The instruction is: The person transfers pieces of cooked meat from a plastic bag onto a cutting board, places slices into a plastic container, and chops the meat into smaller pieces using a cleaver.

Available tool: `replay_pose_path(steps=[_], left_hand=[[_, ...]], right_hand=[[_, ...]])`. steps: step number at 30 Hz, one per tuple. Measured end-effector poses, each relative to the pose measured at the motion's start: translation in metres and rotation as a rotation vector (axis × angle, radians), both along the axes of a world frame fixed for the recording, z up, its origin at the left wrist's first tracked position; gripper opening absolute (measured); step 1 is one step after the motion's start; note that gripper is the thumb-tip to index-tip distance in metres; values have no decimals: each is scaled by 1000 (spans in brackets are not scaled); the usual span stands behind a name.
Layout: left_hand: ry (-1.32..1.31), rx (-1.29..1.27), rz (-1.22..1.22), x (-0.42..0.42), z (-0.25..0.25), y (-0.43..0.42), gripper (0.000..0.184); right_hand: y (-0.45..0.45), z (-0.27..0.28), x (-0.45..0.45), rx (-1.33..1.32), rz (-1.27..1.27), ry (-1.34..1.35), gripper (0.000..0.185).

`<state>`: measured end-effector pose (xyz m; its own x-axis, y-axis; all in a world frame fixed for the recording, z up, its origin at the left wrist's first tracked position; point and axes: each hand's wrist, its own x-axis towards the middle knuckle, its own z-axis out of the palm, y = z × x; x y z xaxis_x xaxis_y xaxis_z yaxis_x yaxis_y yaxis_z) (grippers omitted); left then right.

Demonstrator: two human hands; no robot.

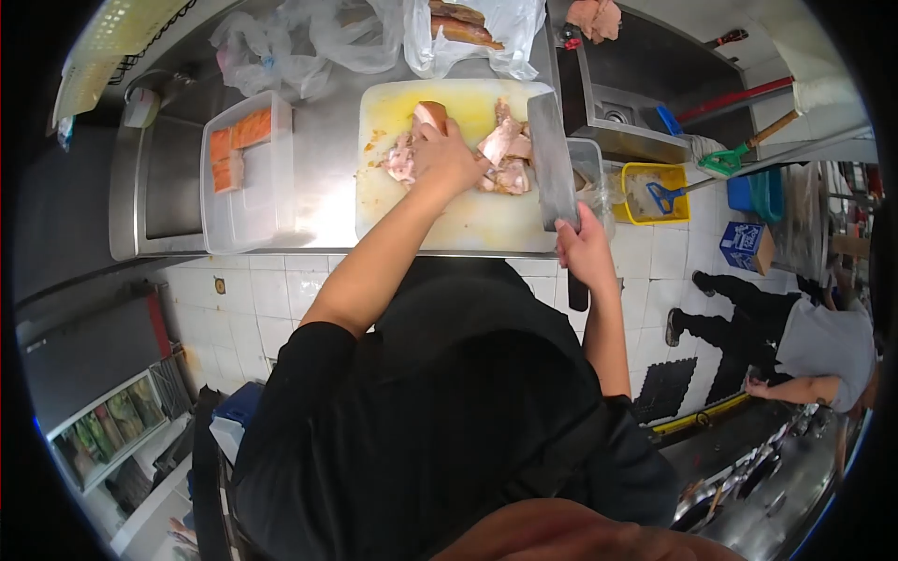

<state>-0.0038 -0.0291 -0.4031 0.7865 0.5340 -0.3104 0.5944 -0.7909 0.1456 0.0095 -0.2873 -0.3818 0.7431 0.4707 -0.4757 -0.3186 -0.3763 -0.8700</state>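
Pale pink raw meat with brown skin lies toward the upper left of a white rectangular cutting board, partly under our left hand. Those fingers rest over it, but we cannot tell whether they are closed firmly on it. Our right hand is wrapped round a broad grey metal cleaver with a black handle, its blade over the board's right side, beside a heap of pale pink cut meat.

We judge the main hazard to be a cut: our left thumb points toward the heap, on the blade's side, and a careless sweep of steel could reach it. Wet fat might let the meat slide under our palm, and a piece near the blade could be pushed off the board's edge.

Counting, we have one cleaver, one board and two groups of meat; overlap keeps us from numbering the pieces. On the left stands one clear rectangular plastic container with at least three orange slabs. Beyond the board, one white plastic bag bears at least two long brown strips.
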Motion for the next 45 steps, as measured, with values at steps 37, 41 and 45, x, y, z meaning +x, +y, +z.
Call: replay_pose_path(steps=[37, 41, 45], left_hand=[[-1431, -1251, -145, -136, 154, 73, 69], [-1530, -655, -578, -124, 308, 82, 68], [-1554, -290, -870, -86, 459, 90, 73]], right_hand=[[107, -67, -6, 45, 1226, -441, 40], [144, -89, -7, -17, 1102, -606, 39], [147, -89, 10, -186, 875, -628, 33]])
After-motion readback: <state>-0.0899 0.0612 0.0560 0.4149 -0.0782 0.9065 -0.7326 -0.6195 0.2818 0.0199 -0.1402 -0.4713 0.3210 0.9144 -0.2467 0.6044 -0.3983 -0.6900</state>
